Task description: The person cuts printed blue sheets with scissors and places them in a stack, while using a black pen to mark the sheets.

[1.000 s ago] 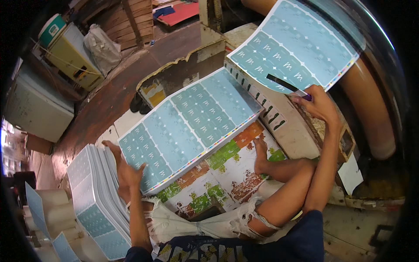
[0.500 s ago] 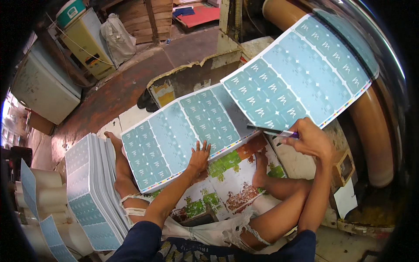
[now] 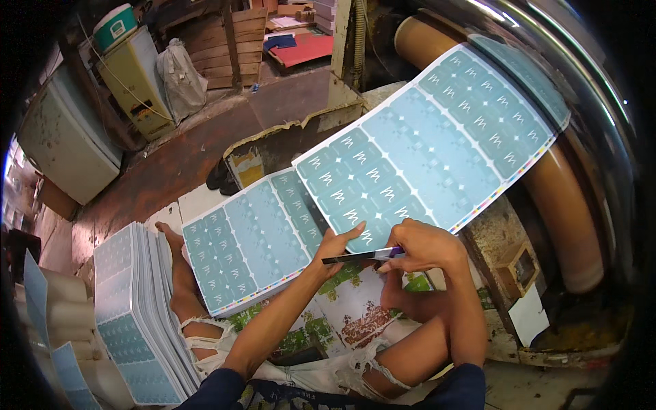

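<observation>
A teal and light-blue printed sheet (image 3: pixel 437 147) slopes down toward me from the machine's roller at the upper right. My left hand (image 3: pixel 335 251) pinches its lower near corner, thumb on top and fingers underneath. In my right hand (image 3: pixel 429 246) is a cutter knife (image 3: pixel 355 257) with a long dark blade and a purple part. The fist sits against the sheet's near edge, and the blade points left across my left fingers. Below lies a stack of matching sheets (image 3: pixel 253 229), partly covered by the hanging sheet. Its right part is hidden.
A tall pile of printed sheets (image 3: pixel 133 307) stands by my left leg. Brown rollers (image 3: pixel 557 205) and a shiny machine cover flank the right side. A small wooden box (image 3: pixel 517 268) sits near the right knee. A worn, rough-edged panel (image 3: pixel 294 133) rises behind the stack.
The hanging sheet has come lower and further left. My left hand left the stack and took the sheet's corner. My right hand moved left and down with the cutter knife.
</observation>
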Tool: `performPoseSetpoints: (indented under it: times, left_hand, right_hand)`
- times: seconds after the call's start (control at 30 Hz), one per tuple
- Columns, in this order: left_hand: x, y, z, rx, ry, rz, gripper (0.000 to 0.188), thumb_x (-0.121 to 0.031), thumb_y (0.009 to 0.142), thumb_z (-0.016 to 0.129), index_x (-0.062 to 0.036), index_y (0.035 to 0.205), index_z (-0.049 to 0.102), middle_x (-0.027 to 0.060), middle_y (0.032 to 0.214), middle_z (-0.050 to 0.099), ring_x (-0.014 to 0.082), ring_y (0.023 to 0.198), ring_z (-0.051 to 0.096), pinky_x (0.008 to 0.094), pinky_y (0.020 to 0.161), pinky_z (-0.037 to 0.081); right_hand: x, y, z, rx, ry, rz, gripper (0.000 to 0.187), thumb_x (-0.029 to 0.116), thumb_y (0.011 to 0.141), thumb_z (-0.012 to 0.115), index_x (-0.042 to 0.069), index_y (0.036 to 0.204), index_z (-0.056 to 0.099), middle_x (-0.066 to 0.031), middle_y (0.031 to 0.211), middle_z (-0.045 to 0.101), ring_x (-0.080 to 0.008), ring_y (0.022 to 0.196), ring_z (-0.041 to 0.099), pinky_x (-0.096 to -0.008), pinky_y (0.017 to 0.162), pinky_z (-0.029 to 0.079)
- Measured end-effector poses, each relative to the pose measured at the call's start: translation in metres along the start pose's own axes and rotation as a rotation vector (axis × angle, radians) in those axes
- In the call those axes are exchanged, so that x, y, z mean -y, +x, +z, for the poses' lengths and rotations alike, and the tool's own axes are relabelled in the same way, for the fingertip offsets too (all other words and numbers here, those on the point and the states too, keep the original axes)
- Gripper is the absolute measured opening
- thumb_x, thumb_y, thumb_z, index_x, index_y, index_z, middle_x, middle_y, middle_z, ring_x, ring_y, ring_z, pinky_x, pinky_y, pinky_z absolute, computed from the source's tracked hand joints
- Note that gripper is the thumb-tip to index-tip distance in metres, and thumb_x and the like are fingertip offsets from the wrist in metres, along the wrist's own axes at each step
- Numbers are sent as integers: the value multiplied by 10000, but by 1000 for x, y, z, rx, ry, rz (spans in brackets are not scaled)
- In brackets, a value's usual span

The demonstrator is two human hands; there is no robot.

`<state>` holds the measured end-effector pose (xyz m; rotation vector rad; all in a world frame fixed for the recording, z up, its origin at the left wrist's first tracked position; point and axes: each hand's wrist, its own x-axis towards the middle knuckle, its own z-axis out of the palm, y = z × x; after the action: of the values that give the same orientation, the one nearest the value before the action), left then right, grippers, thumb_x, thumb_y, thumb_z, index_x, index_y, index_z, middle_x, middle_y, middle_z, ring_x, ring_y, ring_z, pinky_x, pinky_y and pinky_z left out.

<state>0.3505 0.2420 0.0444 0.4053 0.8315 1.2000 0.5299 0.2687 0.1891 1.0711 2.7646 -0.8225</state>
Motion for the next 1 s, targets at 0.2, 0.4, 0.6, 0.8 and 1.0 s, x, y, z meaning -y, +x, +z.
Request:
performPoseSetpoints:
  times: [0.2, 0.4, 0.6, 0.8, 1.0]
  left_hand:
    - [27, 6, -27, -36, -9, 4, 497, -111, 901, 690, -27, 1328, 450, 97, 1210, 593, 200, 1077, 609, 337, 879, 566]
    - [27, -4, -30, -62, -19, -38, 515, -146, 902, 696, -23, 1331, 439, 88, 1196, 599, 188, 1069, 614, 332, 886, 565]
    - [10, -15, -25, -50, 106, -92, 480, -162, 894, 710, 25, 1276, 487, 134, 1139, 621, 228, 998, 635, 411, 838, 566]
    - [9, -20, -23, -136, 146, -78, 375, -197, 896, 709, 30, 1136, 531, 126, 1019, 646, 243, 881, 672, 464, 785, 594]
    - [-1, -34, -24, -245, 178, -137, 366, -205, 908, 697, 33, 1137, 541, 119, 997, 658, 221, 850, 673, 437, 759, 591]
  right_hand:
    - [-59, 2, -32, 123, 110, 131, 359, 399, 807, 769, 43, 853, 758, -77, 563, 611, -92, 522, 503, -303, 506, 424]
    - [-120, -36, -84, -479, 317, 344, 347, 397, 815, 753, 53, 855, 778, 29, 557, 566, -50, 570, 470, -271, 504, 372]
    - [-212, -80, -107, -1100, 349, 360, 382, 385, 863, 721, 7, 891, 767, -11, 699, 680, -50, 603, 534, -249, 510, 388]
    - [-215, -97, -143, -1610, 450, 669, 399, 406, 895, 676, 13, 901, 744, -53, 758, 695, -97, 628, 613, -252, 488, 475]
    - [-233, -125, -167, -1770, 516, 615, 395, 372, 949, 604, -15, 969, 684, -89, 789, 682, -113, 588, 597, -259, 447, 483]
